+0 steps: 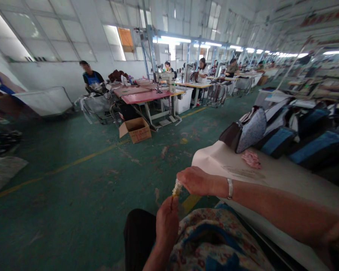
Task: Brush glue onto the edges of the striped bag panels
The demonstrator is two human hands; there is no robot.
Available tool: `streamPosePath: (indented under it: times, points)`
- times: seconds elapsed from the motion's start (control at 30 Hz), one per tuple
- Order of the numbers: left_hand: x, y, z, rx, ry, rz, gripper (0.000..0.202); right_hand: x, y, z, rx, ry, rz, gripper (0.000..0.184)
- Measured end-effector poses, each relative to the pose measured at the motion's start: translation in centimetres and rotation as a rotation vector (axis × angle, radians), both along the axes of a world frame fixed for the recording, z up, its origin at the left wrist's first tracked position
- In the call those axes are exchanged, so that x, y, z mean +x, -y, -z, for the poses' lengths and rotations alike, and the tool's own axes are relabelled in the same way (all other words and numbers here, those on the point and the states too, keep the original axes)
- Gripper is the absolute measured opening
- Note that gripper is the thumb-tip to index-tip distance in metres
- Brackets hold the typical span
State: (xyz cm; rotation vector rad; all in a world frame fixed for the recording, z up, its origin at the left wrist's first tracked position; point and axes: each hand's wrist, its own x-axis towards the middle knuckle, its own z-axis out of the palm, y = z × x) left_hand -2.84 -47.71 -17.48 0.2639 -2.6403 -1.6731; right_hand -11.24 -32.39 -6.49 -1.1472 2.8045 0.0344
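Observation:
In front of my lap, both hands meet on a small, lumpy, white-and-yellow stick-like thing, whose kind I cannot make out. My left hand is closed round its lower, yellow end. The fingers of my right hand are closed at its whitish top, and a pale band circles that wrist. Only the short stretch between the hands shows; the rest is hidden in the fingers. To the right of my hands is a pale-covered table with a crumpled pink cloth on it.
Dark and blue padded fabric pieces are heaped at the table's far side. An open cardboard box sits on the green floor, before a sewing machine on a red-topped table. Several people work along the wall; a white cart stands left.

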Motion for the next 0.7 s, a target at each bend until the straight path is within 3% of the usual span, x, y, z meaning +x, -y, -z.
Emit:
streamPosePath:
  times: [0.1,0.23,0.37,0.5,0.7]
  points:
    - [0.3,0.2,-0.1,-0.009,-0.010,0.014,0.040,-1.0,0.2,0.5,0.020,0.005,0.015,0.015]
    - [0.8,0.5,-0.1,-0.001,-0.038,0.007,0.039,-3.0,-1.6,-0.1,0.041,-0.053,0.132,0.019]
    - [0.6,0.2,0.3,0.019,-0.032,-0.031,0.046,-1.7,-2.1,-0.8,0.023,-0.048,0.099,0.015]
    - [0.5,0.0,0.1,0.031,-0.037,-0.015,0.050,0.2,-0.6,0.0,0.005,0.009,0.000,0.011]
    - [0.9,0.4,-0.1,0.007,-0.043,0.038,0.043,-2.5,-1.3,0.1,-0.003,-0.037,0.109,0.016]
